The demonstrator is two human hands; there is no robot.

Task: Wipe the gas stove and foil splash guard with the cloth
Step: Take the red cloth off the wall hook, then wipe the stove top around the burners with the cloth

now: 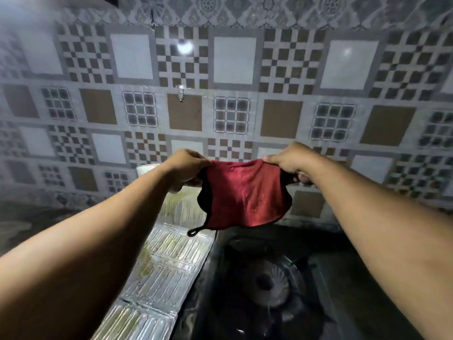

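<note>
Dim kitchen — patterned tile wall, brown-grey-white, with lamp glare.

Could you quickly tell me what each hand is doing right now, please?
Left hand: closed, pinching the left top corner of the red cloth.
Right hand: closed, pinching the cloth's right top corner; it hangs spread between both hands.

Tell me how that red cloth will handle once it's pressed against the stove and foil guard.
Likely floppy: the red cloth sags in a curve between the left hand and right hand. Probably light, since fingertip pinches at its top corners carry it. Its black loop dangles loose and might snag on the ribbed foil guard or the burner.
</note>
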